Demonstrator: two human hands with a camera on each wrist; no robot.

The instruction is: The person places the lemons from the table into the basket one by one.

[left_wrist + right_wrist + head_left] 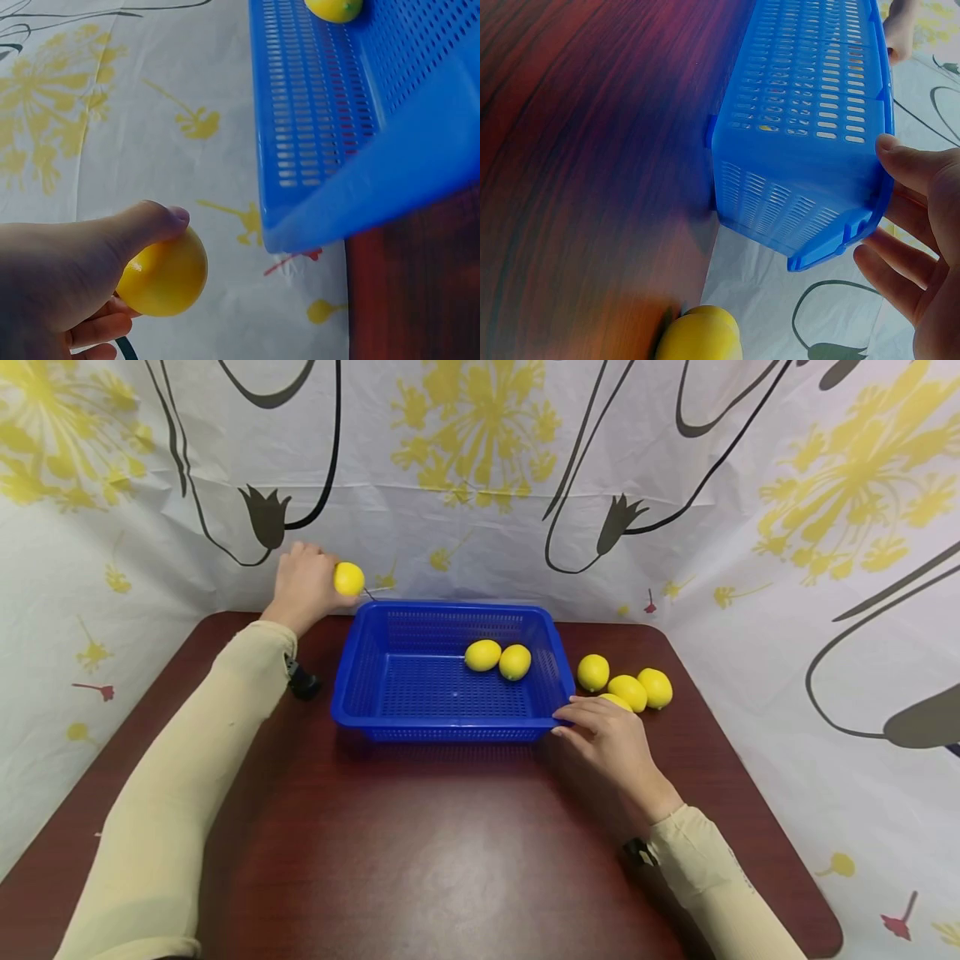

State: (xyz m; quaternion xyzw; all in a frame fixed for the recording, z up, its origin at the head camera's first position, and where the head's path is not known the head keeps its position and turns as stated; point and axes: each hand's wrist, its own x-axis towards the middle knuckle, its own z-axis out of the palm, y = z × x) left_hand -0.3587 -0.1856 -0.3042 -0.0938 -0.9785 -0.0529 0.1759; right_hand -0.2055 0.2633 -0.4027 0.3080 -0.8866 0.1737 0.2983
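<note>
My left hand (303, 581) holds a yellow lemon (349, 579) beyond the back left corner of a blue plastic basket (442, 723). In the left wrist view the thumb lies over the top of this lemon (166, 274), with fingers curled beneath it. Two lemons (482, 655) lie together inside the basket, right of its middle. My right hand (611, 747) grips the rim at the basket's front right corner. The right wrist view shows that thumb at the rim of the basket (795, 161) and the other fingers around the corner.
Several loose lemons (593, 672) sit on the dark red-brown table (450, 843) to the right of the basket, one partly hidden behind my right hand. A white patterned sheet (480, 552) hangs behind the table and along both sides.
</note>
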